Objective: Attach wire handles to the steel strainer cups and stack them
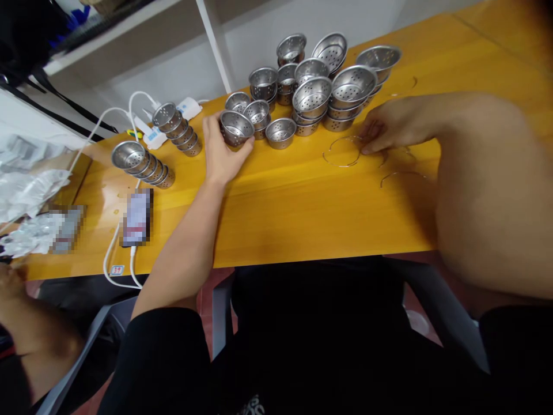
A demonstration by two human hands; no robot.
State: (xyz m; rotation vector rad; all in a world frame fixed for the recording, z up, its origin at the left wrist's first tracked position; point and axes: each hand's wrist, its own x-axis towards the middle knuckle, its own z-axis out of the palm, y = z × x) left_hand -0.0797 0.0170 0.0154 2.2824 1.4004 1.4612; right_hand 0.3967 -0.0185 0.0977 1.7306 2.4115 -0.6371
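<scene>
My left hand (221,158) is wrapped round a small perforated metal cup (237,131), thumb on its near right side. Just right of it, a similar single cup (281,134) sits upright on the table. My right hand (389,125) has thumb and fingers pinched together at the edge of a thin wire ring (341,166) by the tabletop. More curved wire (404,173) lies beneath my right forearm. Behind both hands stands a cluster of stacked perforated cups (311,99), several of them tilted.
Two leaning cup stacks (138,160) stand to the left. A phone (137,222) on a white cable lies nearer the front edge, with a white power strip (154,137) behind. Plastic bags (32,187) and another person's arm (38,334) are at far left.
</scene>
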